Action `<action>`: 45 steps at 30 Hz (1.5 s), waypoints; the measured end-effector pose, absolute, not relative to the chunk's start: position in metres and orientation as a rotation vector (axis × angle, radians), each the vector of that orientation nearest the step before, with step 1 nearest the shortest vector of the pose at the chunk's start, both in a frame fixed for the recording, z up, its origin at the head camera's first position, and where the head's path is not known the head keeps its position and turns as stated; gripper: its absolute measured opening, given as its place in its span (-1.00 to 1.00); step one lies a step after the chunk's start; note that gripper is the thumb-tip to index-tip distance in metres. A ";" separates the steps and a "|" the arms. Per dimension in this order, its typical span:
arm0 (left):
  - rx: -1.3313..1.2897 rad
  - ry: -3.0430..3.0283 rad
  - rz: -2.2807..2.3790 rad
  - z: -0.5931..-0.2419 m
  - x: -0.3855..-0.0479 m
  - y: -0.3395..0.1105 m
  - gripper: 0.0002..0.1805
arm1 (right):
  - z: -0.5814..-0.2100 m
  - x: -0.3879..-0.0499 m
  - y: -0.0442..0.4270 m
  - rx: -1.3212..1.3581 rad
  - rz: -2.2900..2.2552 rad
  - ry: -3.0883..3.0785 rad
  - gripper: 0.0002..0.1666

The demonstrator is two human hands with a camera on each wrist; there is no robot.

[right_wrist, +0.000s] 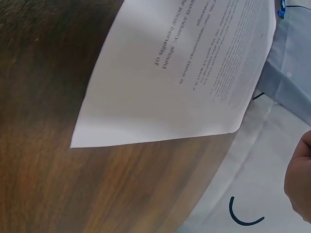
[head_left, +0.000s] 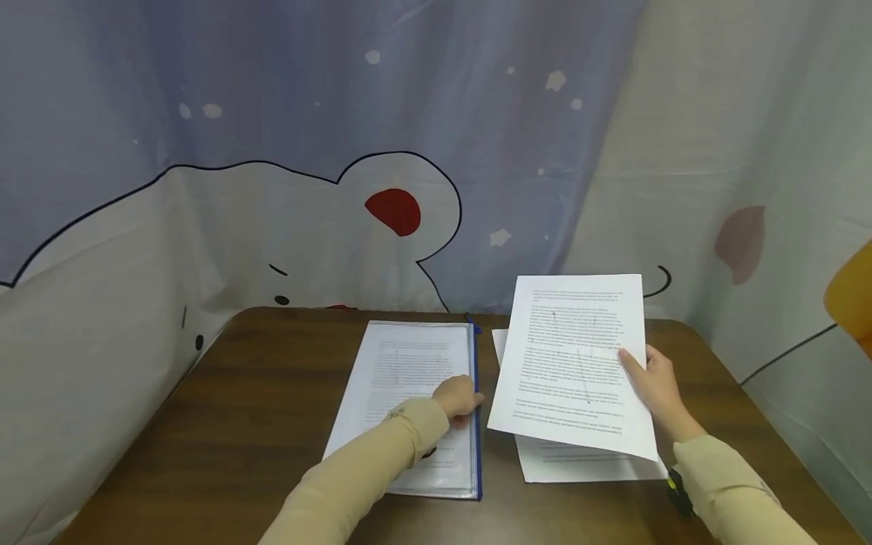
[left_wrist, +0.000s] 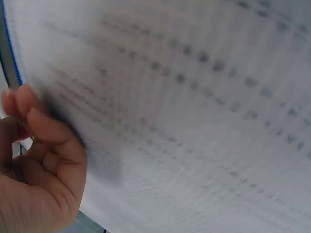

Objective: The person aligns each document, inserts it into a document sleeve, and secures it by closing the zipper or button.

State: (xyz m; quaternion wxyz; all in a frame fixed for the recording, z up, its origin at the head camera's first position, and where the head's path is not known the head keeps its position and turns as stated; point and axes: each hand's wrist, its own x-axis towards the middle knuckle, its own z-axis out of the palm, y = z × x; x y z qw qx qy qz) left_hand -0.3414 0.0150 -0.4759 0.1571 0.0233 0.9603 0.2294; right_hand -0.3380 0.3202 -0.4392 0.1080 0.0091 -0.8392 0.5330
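Note:
A clear folder with a blue edge (head_left: 478, 454) lies on the table with printed paper inside. My left hand (head_left: 455, 397) is at its right edge, and the left wrist view shows that hand (left_wrist: 46, 165) with curled fingers pinching near the blue strip (left_wrist: 17, 73); the exact contact is partly hidden. My right hand (head_left: 657, 386) holds a printed sheet (head_left: 572, 363) by its right side, thumb on the front, raised and tilted. Beneath it lies another white sheet (head_left: 593, 471) on the table. The right wrist view shows a printed sheet (right_wrist: 146, 97) and part of my right hand (right_wrist: 299, 179).
The brown wooden table (head_left: 225, 424) reaches back to a patterned curtain (head_left: 306, 242). A small black and yellow object (head_left: 677, 493) lies beside my right sleeve, partly covered. A blue zip pull (head_left: 473, 324) is at the folder's top right corner.

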 end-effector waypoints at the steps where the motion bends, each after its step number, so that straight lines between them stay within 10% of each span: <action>1: 0.094 2.735 0.662 -0.478 -0.344 0.014 -0.59 | -0.439 -0.338 0.320 0.022 1.564 -2.472 -0.39; 45: 0.293 2.754 0.367 -0.441 -0.339 -0.016 -0.64 | -0.437 -0.335 0.313 0.026 1.458 -2.526 -0.41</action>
